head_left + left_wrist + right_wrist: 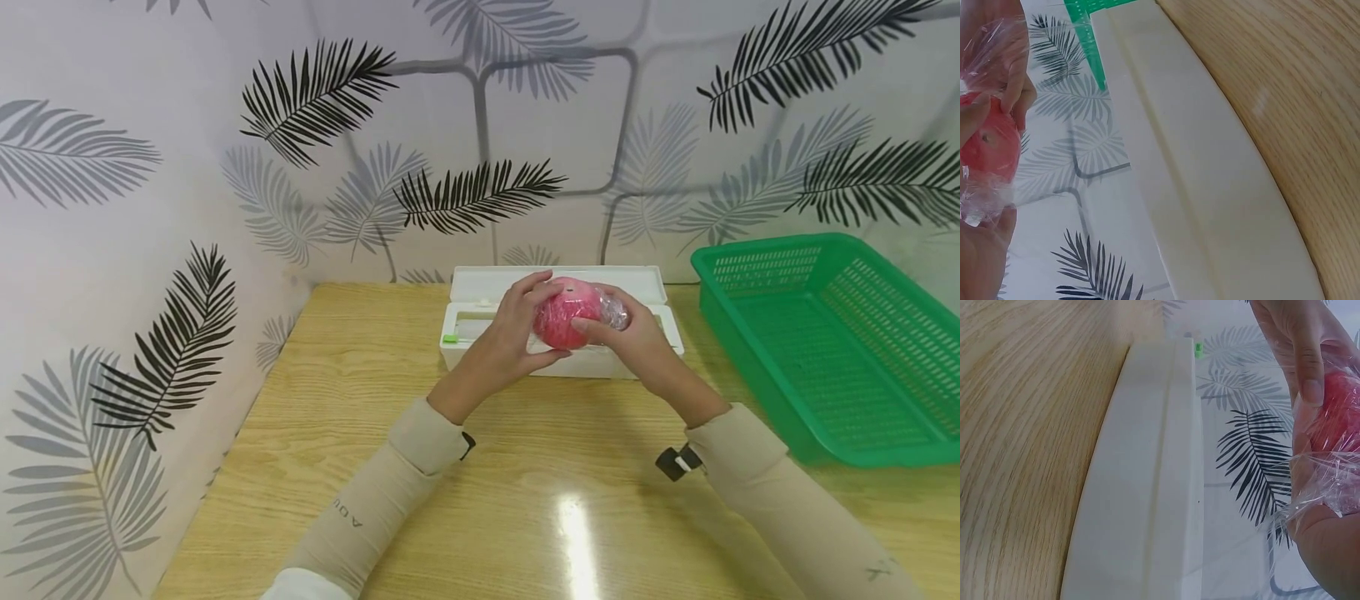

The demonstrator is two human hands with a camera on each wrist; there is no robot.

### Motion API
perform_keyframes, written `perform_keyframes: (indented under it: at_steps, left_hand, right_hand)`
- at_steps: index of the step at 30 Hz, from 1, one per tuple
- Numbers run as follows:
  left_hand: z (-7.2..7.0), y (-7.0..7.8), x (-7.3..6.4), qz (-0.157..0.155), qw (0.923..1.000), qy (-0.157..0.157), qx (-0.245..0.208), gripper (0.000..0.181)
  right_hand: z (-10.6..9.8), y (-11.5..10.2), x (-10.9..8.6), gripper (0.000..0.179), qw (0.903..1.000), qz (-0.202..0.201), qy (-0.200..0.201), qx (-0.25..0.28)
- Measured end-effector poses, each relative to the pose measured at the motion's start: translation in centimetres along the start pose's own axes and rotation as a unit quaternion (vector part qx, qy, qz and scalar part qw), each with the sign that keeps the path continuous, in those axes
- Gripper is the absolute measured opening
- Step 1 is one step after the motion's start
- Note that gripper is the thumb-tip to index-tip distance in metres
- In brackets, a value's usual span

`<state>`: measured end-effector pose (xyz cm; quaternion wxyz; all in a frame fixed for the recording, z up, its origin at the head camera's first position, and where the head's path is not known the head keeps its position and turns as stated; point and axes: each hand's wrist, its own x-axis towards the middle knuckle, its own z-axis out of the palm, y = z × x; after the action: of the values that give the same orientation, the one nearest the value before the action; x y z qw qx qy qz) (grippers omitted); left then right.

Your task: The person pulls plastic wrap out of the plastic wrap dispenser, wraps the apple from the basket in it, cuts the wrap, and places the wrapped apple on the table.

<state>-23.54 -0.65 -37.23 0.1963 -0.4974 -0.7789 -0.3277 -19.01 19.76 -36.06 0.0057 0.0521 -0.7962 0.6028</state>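
Observation:
A pinkish-red apple (558, 318) in clear cling film is held up between both hands, over the front of a white cling-film dispenser box (592, 364). My left hand (512, 333) grips its left side, fingers over the top and thumb underneath. From the right, my right hand (639, 335) holds the apple with the thumb across its front. Gathered film (615, 312) bunches at the right-hand side. A small dimple shows on the apple (990, 150) in the left wrist view. Loose film stretches around the fingers in the right wrist view.
The dispenser's lid (487, 283) stands raised against the patterned wall; a film roll (472, 328) and a green slider (450, 338) show at its left end. At the right, a green plastic basket (757, 367) stands on the wooden table (322, 392).

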Motion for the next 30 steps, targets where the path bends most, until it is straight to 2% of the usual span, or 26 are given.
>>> perform_keyframes:
  at_steps: [5, 8, 13, 18, 22, 26, 30]
  left_hand:
    - [-0.2, 0.1, 0.1, 0.021, 0.9995, 0.018, -0.016, 0.083]
    - [-0.2, 0.0, 0.0, 0.026, 0.9988, 0.03, -0.028, 0.082]
    - [-0.1, 0.0, -0.1, -0.002, 0.9985, 0.036, -0.042, 0.08]
    - [0.0, 0.0, -0.2, -0.039, 0.9937, 0.043, -0.096, 0.081]
    - [-0.1, 0.3, -0.3, -0.095, 0.9841, 0.044, -0.144, 0.084]
    - [-0.3, 0.7, -0.3, -0.164, 0.9655, 0.046, -0.197, 0.085]
    - [-0.4, 1.0, -0.2, -0.207, 0.9513, 0.052, -0.222, 0.08]
  right_hand:
    - [-0.2, -0.1, -0.1, 0.061, 0.9997, -0.002, -0.022, 0.006]
    - [-0.4, -0.3, -0.3, 0.057, 0.9988, -0.007, -0.047, -0.009]
    - [-0.9, -0.5, -0.5, 0.053, 0.9951, -0.022, -0.091, -0.034]
    - [-1.2, -0.6, -0.6, 0.054, 0.9926, -0.048, -0.107, -0.034]
    - [-1.3, -0.6, -0.7, 0.06, 0.9922, -0.086, -0.091, -0.002]
    - [-1.2, -0.6, -0.7, 0.065, 0.9864, -0.132, -0.088, 0.044]
    - [-1.2, -0.6, -0.9, 0.067, 0.9836, -0.14, -0.099, 0.055]
